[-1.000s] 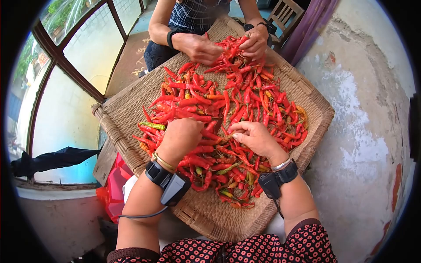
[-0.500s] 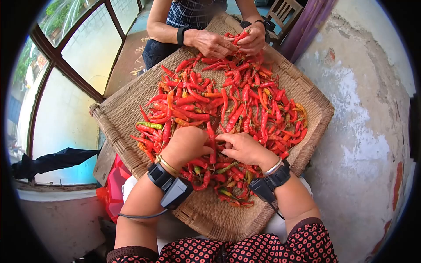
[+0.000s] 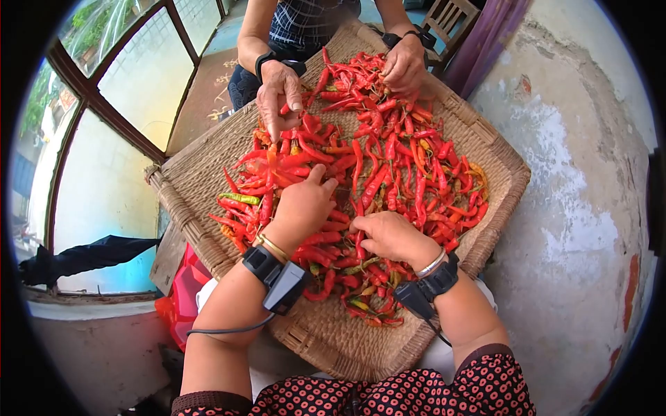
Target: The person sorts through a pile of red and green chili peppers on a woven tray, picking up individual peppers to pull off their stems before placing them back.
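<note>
Red chili peppers are heaped across a woven basket tray, with a few orange, yellow and green ones among them. My left hand reaches over the left part of the heap, thumb and index finger apart, just above the peppers; I see nothing between them. My right hand is low over the middle of the heap. Its fingers are pinched together at a red chili pepper that points down toward me; the fingertips are partly hidden.
Across the tray, another person's hands work among the peppers: one hand at the left, one hand at the right. A rough wall stands at the right, windows at the left. A wooden chair is behind.
My left hand has moved up and away from my right hand, its fingers now spread. My right hand has barely shifted. The other person's hands have separated, one reaching lower left over the peppers.
</note>
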Demonstrator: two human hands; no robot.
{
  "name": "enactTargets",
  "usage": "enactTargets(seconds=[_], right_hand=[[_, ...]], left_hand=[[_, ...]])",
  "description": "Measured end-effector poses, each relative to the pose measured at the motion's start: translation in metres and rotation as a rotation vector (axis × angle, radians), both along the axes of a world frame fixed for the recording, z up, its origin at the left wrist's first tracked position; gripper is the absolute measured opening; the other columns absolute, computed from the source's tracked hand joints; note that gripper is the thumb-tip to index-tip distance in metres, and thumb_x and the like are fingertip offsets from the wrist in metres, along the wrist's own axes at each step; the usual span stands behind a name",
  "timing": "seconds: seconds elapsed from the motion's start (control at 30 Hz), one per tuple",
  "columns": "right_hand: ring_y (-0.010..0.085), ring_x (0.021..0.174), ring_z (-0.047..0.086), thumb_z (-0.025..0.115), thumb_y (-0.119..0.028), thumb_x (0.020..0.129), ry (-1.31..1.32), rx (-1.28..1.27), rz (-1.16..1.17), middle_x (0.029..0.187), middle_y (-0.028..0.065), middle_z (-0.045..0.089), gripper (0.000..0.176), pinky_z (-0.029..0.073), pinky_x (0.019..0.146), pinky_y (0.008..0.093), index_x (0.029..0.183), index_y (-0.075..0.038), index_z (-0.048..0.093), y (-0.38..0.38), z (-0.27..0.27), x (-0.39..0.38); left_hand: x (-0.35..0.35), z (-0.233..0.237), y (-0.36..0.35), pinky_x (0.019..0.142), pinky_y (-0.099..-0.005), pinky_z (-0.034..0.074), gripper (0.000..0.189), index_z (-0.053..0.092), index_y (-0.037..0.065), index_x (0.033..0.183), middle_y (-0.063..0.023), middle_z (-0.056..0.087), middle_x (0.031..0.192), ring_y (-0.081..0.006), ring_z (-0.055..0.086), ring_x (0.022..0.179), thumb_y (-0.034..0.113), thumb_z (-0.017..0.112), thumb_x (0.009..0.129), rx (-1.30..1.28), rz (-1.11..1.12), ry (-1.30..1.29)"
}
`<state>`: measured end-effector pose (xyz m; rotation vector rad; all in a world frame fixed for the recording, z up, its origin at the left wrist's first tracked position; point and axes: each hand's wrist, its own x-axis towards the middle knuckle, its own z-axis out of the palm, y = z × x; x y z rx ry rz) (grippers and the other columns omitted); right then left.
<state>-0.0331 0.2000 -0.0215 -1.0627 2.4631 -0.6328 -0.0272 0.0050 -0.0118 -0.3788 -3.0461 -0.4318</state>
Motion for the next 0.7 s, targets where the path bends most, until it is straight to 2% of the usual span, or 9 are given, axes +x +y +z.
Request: enactTargets(seconds=[0.13,0.2,0.27,0.33,0.37,0.47,0.53,0.6,0.7], right_hand=[[0.0311,0.073,0.061,0.061,-0.016,0.074,0.012,-0.125,0.009,0.074,0.0141,0.062,0.023,0.048,0.066,0.0381,0.093,-0.004,0.06,0.0,0.001,0.001],[0.0221,0.063,0.061,0.061,-0.016,0.075,-0.2,-0.138,-0.122,0.07,0.0125,0.061,0.019,0.048,0.061,0.033,0.088,-0.001,0.062,0.001,0.015,-0.003],[0.0066,0.053,0.053,0.058,-0.016,0.082,-0.479,-0.258,-0.366,0.066,-0.0002,0.058,0.014,0.044,0.05,0.021,0.086,-0.003,0.064,0.006,0.03,-0.009],[0.0058,0.056,0.053,0.056,-0.014,0.084,-0.634,-0.596,-0.514,0.073,-0.0015,0.058,0.025,0.042,0.048,0.0197,0.106,-0.003,0.057,0.012,0.044,-0.014],[0.0086,0.072,0.057,0.055,-0.014,0.085,-0.71,-0.884,-0.457,0.093,0.0046,0.058,0.044,0.045,0.058,0.0204,0.125,-0.003,0.042,0.016,0.047,-0.018],[0.0124,0.089,0.056,0.057,-0.015,0.084,-0.615,-1.142,-0.551,0.114,0.0107,0.049,0.059,0.047,0.07,0.0228,0.134,-0.004,0.028,0.014,0.044,-0.02],[0.0163,0.101,0.053,0.06,-0.018,0.082,-0.572,-0.998,-0.56,0.124,0.0109,0.042,0.059,0.045,0.079,0.0259,0.133,-0.004,0.033,0.018,0.029,-0.024],[0.0178,0.104,0.052,0.063,-0.019,0.08,-0.111,-0.522,-0.334,0.121,0.0115,0.046,0.056,0.045,0.078,0.03,0.129,-0.005,0.04,0.013,0.022,-0.02],[0.0146,0.093,0.055,0.061,-0.016,0.081,-0.105,-0.549,-0.193,0.108,0.0076,0.053,0.036,0.045,0.073,0.0273,0.115,-0.005,0.053,0.001,0.028,-0.01]], left_hand=[[-0.003,-0.014,0.003,0.071,-0.0375,0.05,0.032,0.06,0.008,0.104,-0.0106,0.054,0.113,-0.0285,0.061,0.085,0.022,0.062,0.075,0.067,-0.051,0.032],[-0.005,-0.01,0.002,0.072,-0.0378,0.05,0.029,0.062,0.007,0.1,-0.0101,0.058,0.107,-0.028,0.061,0.084,0.022,0.062,0.075,0.193,-0.094,0.003],[0.001,0.009,0.004,0.072,-0.0371,0.05,0.023,0.065,0.005,0.092,-0.0098,0.061,0.1,-0.028,0.061,0.083,0.021,0.062,0.076,0.242,-0.044,0.041],[0.005,0.027,0.007,0.071,-0.0369,0.049,0.019,0.066,0.004,0.084,-0.0097,0.062,0.094,-0.0281,0.061,0.082,0.021,0.061,0.078,0.311,0.081,0.067],[0.004,0.02,0.003,0.063,-0.0375,0.05,0.02,0.065,0.004,0.076,-0.0085,0.062,0.084,-0.0266,0.061,0.072,0.023,0.058,0.08,0.337,0.043,0.194],[0.011,0.033,0.001,0.065,-0.0335,0.05,0.015,0.066,0.002,0.082,-0.0107,0.063,0.088,-0.0268,0.062,0.073,0.015,0.063,0.077,0.436,0.078,0.155],[0.012,0.031,-0.003,0.063,-0.0317,0.05,0.014,0.066,0.001,0.082,-0.0103,0.064,0.088,-0.0238,0.062,0.07,0.014,0.063,0.078,0.551,0.016,0.18],[0.015,0.032,-0.004,0.062,-0.0299,0.049,0.014,0.065,0.0,0.082,-0.01,0.064,0.088,-0.0207,0.063,0.068,0.014,0.062,0.08,0.663,-0.044,0.209],[0.022,0.039,-0.002,0.057,-0.0231,0.044,0.019,0.066,-0.002,0.084,-0.0072,0.064,0.09,-0.0082,0.055,0.063,0.016,0.059,0.085,1.259,-0.05,-0.316]])
